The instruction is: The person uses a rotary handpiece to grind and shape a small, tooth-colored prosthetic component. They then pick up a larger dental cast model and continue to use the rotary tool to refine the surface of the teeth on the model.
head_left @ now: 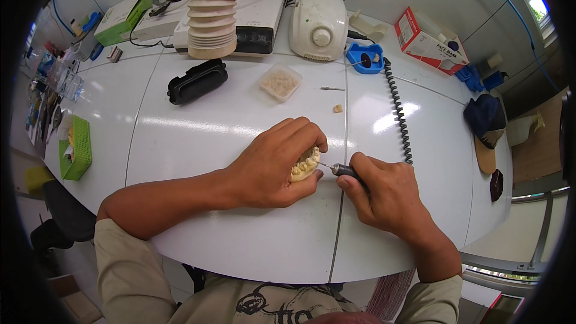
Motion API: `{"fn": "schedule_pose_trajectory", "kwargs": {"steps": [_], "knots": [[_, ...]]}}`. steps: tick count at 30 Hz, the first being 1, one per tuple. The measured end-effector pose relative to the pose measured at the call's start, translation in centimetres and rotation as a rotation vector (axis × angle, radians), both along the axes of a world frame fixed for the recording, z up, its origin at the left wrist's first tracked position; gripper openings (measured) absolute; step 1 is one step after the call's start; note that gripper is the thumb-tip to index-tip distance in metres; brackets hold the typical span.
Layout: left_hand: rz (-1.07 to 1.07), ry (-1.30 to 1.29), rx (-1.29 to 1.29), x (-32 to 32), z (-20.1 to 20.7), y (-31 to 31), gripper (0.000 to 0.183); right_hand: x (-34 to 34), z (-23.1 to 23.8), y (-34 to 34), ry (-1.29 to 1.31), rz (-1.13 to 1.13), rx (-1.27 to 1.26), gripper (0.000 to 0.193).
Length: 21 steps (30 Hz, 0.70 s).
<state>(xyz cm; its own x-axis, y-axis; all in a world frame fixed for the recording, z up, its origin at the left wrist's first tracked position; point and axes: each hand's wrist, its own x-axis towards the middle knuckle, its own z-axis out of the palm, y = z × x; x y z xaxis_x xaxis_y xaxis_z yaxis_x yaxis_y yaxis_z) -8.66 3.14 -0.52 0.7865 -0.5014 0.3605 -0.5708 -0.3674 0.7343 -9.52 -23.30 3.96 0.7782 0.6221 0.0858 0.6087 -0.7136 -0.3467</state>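
A cream-coloured dental cast (305, 167) with a row of teeth sits in my left hand (273, 162), its fingers and thumb wrapped round it above the white table. My right hand (384, 191) grips a dark rotary handpiece (346, 171) like a pen. The thin bur of the handpiece points left and reaches the cast's right side; whether it touches is too small to tell. Part of the cast is hidden behind my left fingers. Beyond my hands lie a small tan block (338, 108) and a slim metal bur (332, 89).
A black coiled cord (398, 108) crosses the table on the right. Further back are a clear tub of pale pieces (281, 82), a black case (198, 81), a white control unit (318, 27), a blue tray (364, 67) and a ribbed hose (215, 12). A green basket (80, 147) stands left.
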Motion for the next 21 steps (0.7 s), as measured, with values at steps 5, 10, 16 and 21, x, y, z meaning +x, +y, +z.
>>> {"fn": "schedule_pose_trajectory", "kwargs": {"steps": [5,10,16,21], "knots": [[-0.006,0.008,-0.001,0.05,-0.02,-0.05,0.036,0.01,-0.05,-0.10,0.000,-0.004,0.001,0.040],[-0.010,0.060,0.035,-0.12,0.59,0.04,0.035,0.02,0.00,-0.08,0.015,0.004,-0.016,0.040],[-0.009,0.039,0.027,-0.04,0.37,-0.07,0.035,-0.01,0.03,0.00,0.009,0.004,-0.020,0.040],[-0.007,-0.003,0.007,0.06,-0.13,-0.03,0.036,0.00,0.08,0.04,0.008,0.005,-0.018,0.040]]}}
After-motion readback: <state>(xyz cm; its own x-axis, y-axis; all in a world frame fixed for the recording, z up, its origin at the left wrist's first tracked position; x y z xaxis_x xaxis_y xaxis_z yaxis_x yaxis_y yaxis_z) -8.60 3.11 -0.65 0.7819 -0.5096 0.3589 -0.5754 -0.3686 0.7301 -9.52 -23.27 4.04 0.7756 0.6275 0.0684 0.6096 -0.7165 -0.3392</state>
